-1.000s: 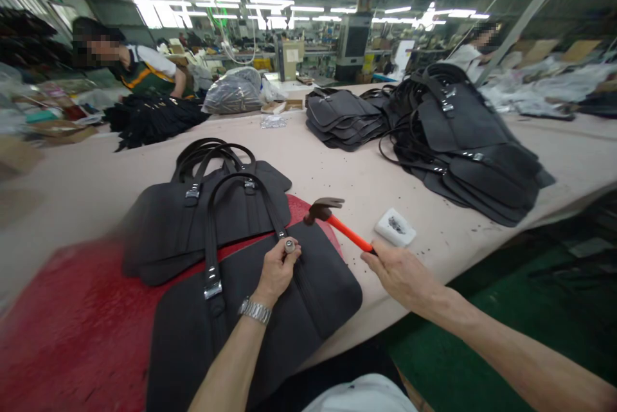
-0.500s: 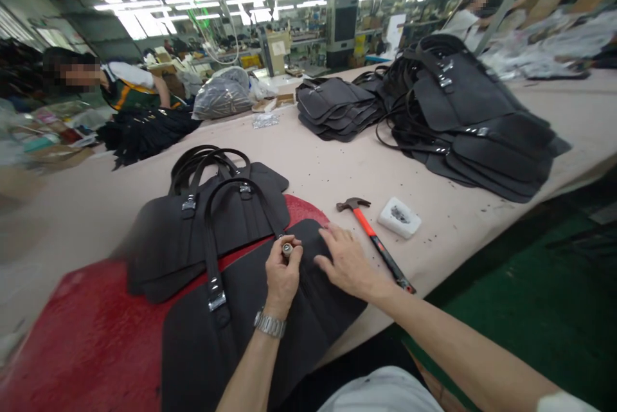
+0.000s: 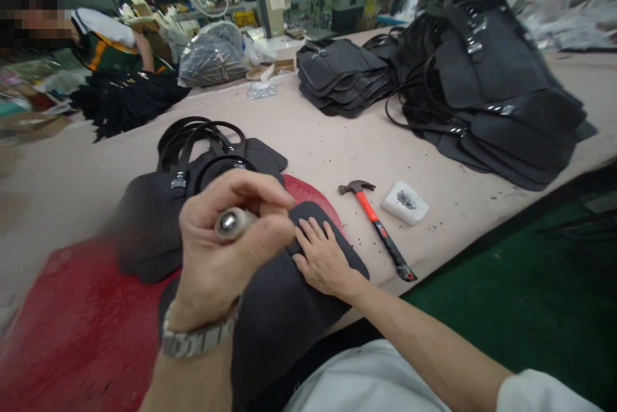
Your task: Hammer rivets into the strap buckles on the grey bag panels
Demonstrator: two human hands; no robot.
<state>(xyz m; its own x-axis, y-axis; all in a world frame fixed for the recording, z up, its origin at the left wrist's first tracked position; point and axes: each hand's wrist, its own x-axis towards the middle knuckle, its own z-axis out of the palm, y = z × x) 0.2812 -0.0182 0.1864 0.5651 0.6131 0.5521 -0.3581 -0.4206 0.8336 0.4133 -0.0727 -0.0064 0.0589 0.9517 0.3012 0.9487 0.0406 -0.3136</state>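
My left hand, with a metal watch at the wrist, is raised close to the camera. Its fingers are wrapped round a metal punch, whose round shiny end faces me; its other end is hidden. Below, my right hand lies flat with fingers spread on a black bag panel. This panel rests partly on a red board. Behind my left hand, another black bag panel with handles and silver buckles is partly covered. A claw hammer with an orange and black handle lies right of my right hand.
Beside the hammer sits a white block with black bits in its hollow. Piles of black bag panels stand at the back right. A clear plastic bag lies at the far edge. A co-worker leans over dark pieces at left.
My left hand has lifted off the panel with the punch and come nearer the camera, to the left. My right hand now lies flatter and slightly lower left. The view has tilted down.
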